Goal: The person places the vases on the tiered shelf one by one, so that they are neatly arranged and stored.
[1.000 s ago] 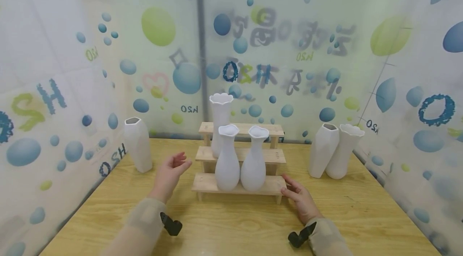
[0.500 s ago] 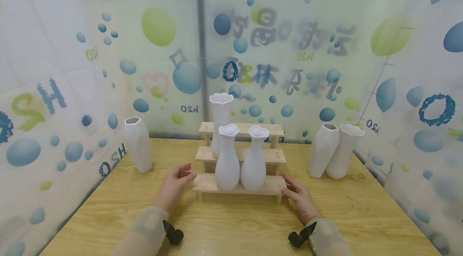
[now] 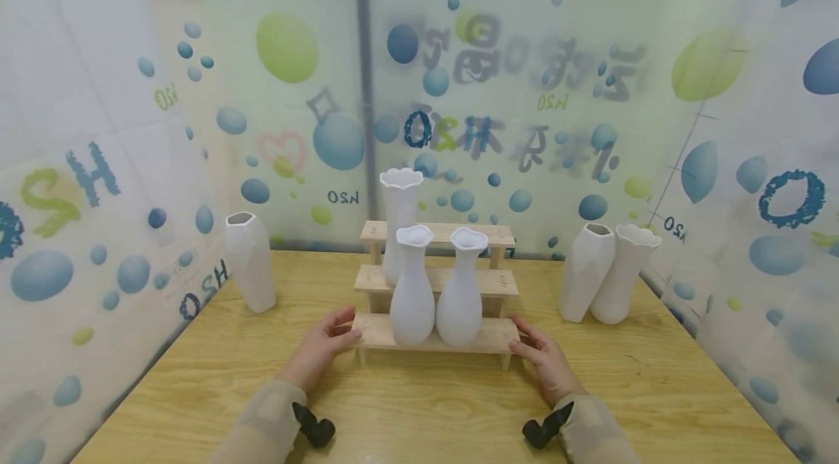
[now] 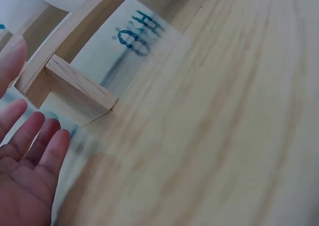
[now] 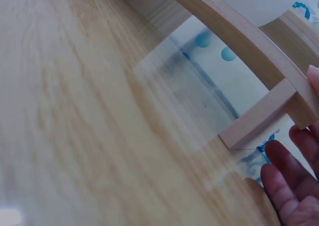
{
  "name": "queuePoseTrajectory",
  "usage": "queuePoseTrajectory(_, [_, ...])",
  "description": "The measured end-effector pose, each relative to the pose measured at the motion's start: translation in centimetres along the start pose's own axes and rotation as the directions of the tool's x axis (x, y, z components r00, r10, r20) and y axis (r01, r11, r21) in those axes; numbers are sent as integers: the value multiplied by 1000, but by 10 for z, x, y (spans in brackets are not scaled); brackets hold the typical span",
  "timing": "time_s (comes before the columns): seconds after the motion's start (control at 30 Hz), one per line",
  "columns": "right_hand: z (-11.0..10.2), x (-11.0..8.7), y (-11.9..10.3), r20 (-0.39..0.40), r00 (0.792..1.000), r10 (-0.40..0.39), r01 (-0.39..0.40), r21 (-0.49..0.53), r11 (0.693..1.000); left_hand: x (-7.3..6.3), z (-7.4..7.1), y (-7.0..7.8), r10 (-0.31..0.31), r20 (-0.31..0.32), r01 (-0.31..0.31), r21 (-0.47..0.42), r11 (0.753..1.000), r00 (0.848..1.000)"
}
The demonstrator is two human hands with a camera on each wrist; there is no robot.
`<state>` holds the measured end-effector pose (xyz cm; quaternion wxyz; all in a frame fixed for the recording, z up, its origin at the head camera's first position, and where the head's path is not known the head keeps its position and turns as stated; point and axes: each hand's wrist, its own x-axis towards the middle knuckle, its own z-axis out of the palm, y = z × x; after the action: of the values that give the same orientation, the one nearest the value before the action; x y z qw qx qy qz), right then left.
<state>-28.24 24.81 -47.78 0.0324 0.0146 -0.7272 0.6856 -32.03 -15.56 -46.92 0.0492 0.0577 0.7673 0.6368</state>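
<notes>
Bubble-printed curtain walls [image 3: 511,96] surround a wood-grain table [image 3: 432,413] on which a three-tier wooden stand [image 3: 500,282] bears white vases [image 3: 413,307]. At the stand's left end, the left hand [image 3: 323,349] lies slack-fingered, contact unclear; at its right end, the right hand [image 3: 549,362] pinches the lowest shelf [image 3: 372,331].

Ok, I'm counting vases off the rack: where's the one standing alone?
In the head view, the lone vase stands at the back left of the table, left of the rack and beyond the left hand.
</notes>
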Motion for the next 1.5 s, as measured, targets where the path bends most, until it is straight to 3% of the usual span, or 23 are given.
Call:
queuePoseTrajectory(0.57, [-4,-1,0,2,1000,0,0,30,1000,-2,-2,-9,6,68,-9,41,999,998])
queuePoseTrajectory(0.7, [-8,0,-3,-51,998,26,-22,87,996,-1,-1,-10,5,55,-7,23,1000,998])
queuePoseTrajectory(0.8, [-13,1,-7,-137,989,48,-40,60,997,-1,-1,-10,10,52,-11,28,1000,999])
queuePoseTrajectory(0.9, [-19,2,-10,-259,965,42,-49,-18,999,-1,0,-10,11,46,-12,33,999,999])
queuePoseTrajectory(1.07, [-33,8,-9,-427,904,-34,-22,-127,992,-2,0,-11,14,42,-16,38,999,999])
queuePoseTrajectory(1.3, [-48,18,-16,-546,832,-99,-8,-190,982,-2,0,-11,20,52,-22,27,999,998])
queuePoseTrajectory(1.5, [-56,28,-25,-601,795,-82,-22,-163,986,-2,1,-10,34,51,-34,2,999,998])
